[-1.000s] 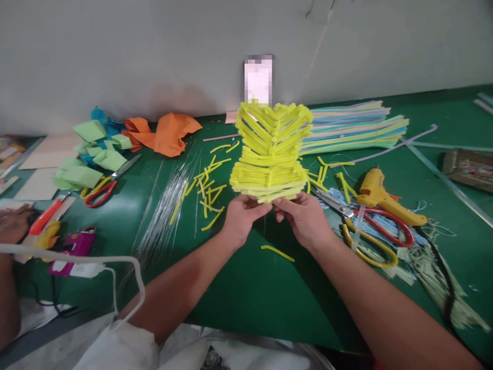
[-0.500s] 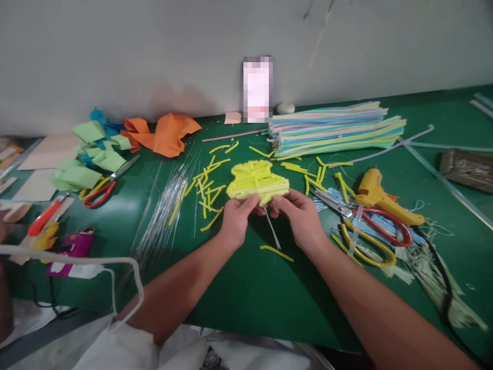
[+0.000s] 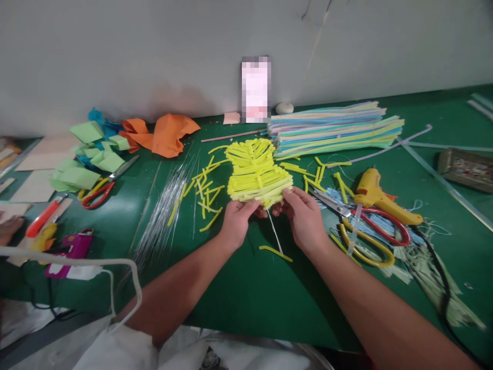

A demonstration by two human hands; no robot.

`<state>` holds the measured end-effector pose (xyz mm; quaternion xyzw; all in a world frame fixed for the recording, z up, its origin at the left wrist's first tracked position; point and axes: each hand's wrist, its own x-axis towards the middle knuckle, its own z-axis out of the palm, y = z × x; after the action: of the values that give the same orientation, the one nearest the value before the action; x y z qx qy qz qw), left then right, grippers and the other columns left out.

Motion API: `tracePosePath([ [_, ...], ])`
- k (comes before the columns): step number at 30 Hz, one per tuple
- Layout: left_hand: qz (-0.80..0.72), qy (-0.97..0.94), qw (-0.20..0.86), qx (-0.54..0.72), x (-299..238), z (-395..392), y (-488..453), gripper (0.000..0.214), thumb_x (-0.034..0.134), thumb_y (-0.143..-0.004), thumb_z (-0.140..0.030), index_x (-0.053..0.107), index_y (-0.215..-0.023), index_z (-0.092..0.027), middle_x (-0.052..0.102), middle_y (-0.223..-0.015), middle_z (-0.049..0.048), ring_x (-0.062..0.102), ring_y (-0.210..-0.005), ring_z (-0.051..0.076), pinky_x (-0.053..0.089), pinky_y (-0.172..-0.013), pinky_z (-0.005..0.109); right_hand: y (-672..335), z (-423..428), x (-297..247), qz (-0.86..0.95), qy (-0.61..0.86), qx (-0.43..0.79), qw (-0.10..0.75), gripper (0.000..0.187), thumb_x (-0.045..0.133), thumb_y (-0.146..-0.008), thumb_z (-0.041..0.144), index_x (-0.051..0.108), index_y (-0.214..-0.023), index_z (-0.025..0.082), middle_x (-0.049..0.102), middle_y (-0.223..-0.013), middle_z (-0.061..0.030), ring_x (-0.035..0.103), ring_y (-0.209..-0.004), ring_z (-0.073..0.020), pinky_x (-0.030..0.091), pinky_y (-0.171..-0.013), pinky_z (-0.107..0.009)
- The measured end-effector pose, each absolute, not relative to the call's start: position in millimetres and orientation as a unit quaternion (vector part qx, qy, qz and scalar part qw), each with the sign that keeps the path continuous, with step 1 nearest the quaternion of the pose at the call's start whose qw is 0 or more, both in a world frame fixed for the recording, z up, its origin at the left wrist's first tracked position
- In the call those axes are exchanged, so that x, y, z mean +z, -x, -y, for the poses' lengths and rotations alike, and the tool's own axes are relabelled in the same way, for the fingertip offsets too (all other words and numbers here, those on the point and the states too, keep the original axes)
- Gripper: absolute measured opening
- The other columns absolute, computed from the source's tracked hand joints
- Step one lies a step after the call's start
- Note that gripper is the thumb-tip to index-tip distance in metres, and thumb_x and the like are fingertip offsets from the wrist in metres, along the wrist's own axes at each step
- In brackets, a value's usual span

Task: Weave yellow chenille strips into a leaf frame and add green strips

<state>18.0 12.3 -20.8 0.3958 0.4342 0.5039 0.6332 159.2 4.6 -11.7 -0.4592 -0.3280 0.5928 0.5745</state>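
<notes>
A bright yellow leaf made of pipe cleaners [image 3: 257, 172] is held up over the middle of the green table. Its rows branch from a central rib, and a thin pale wire stem [image 3: 275, 231] hangs from the lower end. My left hand [image 3: 238, 221] pinches the lower left edge, thumb on top. At the lower right edge, my right hand [image 3: 304, 213] grips with thumb and fingers; some fingertips are hidden beneath the leaf. Cut yellow pipe cleaner pieces [image 3: 210, 192] lie around it, and one single piece [image 3: 275, 253] rests near the stem's tip.
Bundled pastel pipe cleaners [image 3: 335, 131] lie at the back. To the right are a yellow glue gun [image 3: 385, 198] and large scissors [image 3: 370, 226]. Metal wires [image 3: 165, 213], red-handled scissors [image 3: 102, 192] and green paper [image 3: 87, 154] lie left. Another person's hand [image 3: 11, 227] shows far left.
The leaf has tilted from nearly edge-on to facing me, so its whole ribbed surface shows. Both hands keep their hold. At far left, the other person's hand has shifted.
</notes>
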Motion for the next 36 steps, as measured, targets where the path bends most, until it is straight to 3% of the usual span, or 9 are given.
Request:
tracePosePath([
  [6, -0.48, -0.433, 0.601, 0.47, -17, -7, -14, 0.061, 0.046, -0.088, -0.066, 0.066, -0.059, -0.015, 0.06, -0.053, 0.0047, 0.055, -0.048, 0.014, 0.041, -0.05, 0.029, -158, -6, -13, 0.302, 0.455, 0.596, 0.589, 0.019, 0.066, -0.083, 0.039, 0.062, -0.078, 0.021, 0.059, -0.06, 0.0027, 0.055, -0.053, -0.0127, 0.044, -0.058, -0.028],
  [11, -0.503, -0.557, 0.377, 0.542, -11, 6, -5, 0.055, 0.052, -0.093, -0.047, 0.04, -0.047, -0.019, 0.036, -0.045, -0.0029, 0.035, -0.045, 0.009, 0.027, -0.048, 0.028, -160, -7, -15, 0.292, 0.466, 0.587, 0.594, 0.02, 0.065, -0.083, 0.039, 0.061, -0.077, 0.021, 0.06, -0.064, 0.0021, 0.054, -0.055, -0.0129, 0.045, -0.06, -0.028],
  [14, -0.47, -0.635, 0.253, 0.559, -6, 6, -4, 0.035, 0.064, -0.087, -0.035, 0.05, -0.058, -0.019, 0.047, -0.055, -0.0024, 0.042, -0.051, 0.01, 0.033, -0.052, 0.027, -161, -7, -15, 0.32, 0.495, 0.563, 0.58, 0.023, 0.062, -0.085, 0.042, 0.059, -0.075, 0.022, 0.06, -0.064, 0.0023, 0.054, -0.057, -0.0141, 0.045, -0.062, -0.03],
  [16, -0.452, -0.705, 0.203, 0.507, -4, 1, -4, 0.016, 0.073, -0.078, -0.033, 0.063, -0.077, -0.021, 0.062, -0.072, 0.0016, 0.054, -0.064, 0.014, 0.042, -0.06, 0.028, -162, -6, -14, 0.359, 0.528, 0.539, 0.548, 0.026, 0.059, -0.086, 0.044, 0.056, -0.072, 0.023, 0.057, -0.061, 0.003, 0.053, -0.058, -0.0146, 0.043, -0.062, -0.029],
  [18, -0.453, -0.749, 0.179, 0.45, -2, -5, -5, 0.022, 0.075, -0.076, -0.034, 0.069, -0.093, -0.022, 0.069, -0.088, 0.006, 0.061, -0.079, 0.018, 0.048, -0.07, 0.031, -162, -4, -13, 0.398, 0.56, 0.515, 0.513, 0.029, 0.056, -0.088, 0.044, 0.054, -0.068, 0.023, 0.054, -0.059, 0.0036, 0.051, -0.058, -0.0146, 0.041, -0.061, -0.029],
  [21, -0.468, -0.765, 0.174, 0.408, -5, -12, -4, 0.016, 0.068, -0.082, -0.029, 0.072, -0.096, -0.022, 0.071, -0.087, 0.0069, 0.064, -0.083, 0.02, 0.048, -0.077, 0.033, -161, -2, -12, 0.437, 0.59, 0.49, 0.47, 0.03, 0.053, -0.089, 0.042, 0.05, -0.065, 0.023, 0.053, -0.058, 0.0037, 0.051, -0.059, -0.0148, 0.039, -0.06, -0.029],
  [27, -0.499, -0.702, 0.25, 0.443, -11, -15, -1, 0.012, 0.063, -0.087, -0.03, 0.07, -0.084, -0.021, 0.069, -0.077, 0.0031, 0.06, -0.068, 0.014, 0.046, -0.067, 0.028, -160, 0, -10, 0.474, 0.624, 0.458, 0.42, 0.028, 0.047, -0.089, 0.037, 0.047, -0.065, 0.024, 0.05, -0.056, 0.0042, 0.05, -0.056, -0.015, 0.036, -0.058, -0.029],
  [31, -0.513, -0.643, 0.294, 0.487, -13, -14, -1, 0.013, 0.063, -0.087, -0.031, 0.07, -0.088, -0.019, 0.071, -0.078, 0.0024, 0.062, -0.067, 0.013, 0.048, -0.066, 0.026, -161, 0, -7, 0.505, 0.645, 0.423, 0.388, 0.027, 0.044, -0.088, 0.034, 0.046, -0.063, 0.023, 0.049, -0.056, 0.0037, 0.049, -0.058, -0.0152, 0.034, -0.058, -0.029],
  [36, -0.482, -0.615, 0.362, 0.508, -13, -10, -4, 0.019, 0.065, -0.086, -0.029, 0.069, -0.102, -0.02, 0.074, -0.086, 0.0044, 0.067, -0.074, 0.014, 0.051, -0.069, 0.026, -161, 0, -6, 0.521, 0.668, 0.393, 0.358, 0.016, 0.046, -0.083, 0.032, 0.056, -0.075, 0.023, 0.057, -0.063, 0.0023, 0.049, -0.058, -0.0156, 0.033, -0.056, -0.029],
])
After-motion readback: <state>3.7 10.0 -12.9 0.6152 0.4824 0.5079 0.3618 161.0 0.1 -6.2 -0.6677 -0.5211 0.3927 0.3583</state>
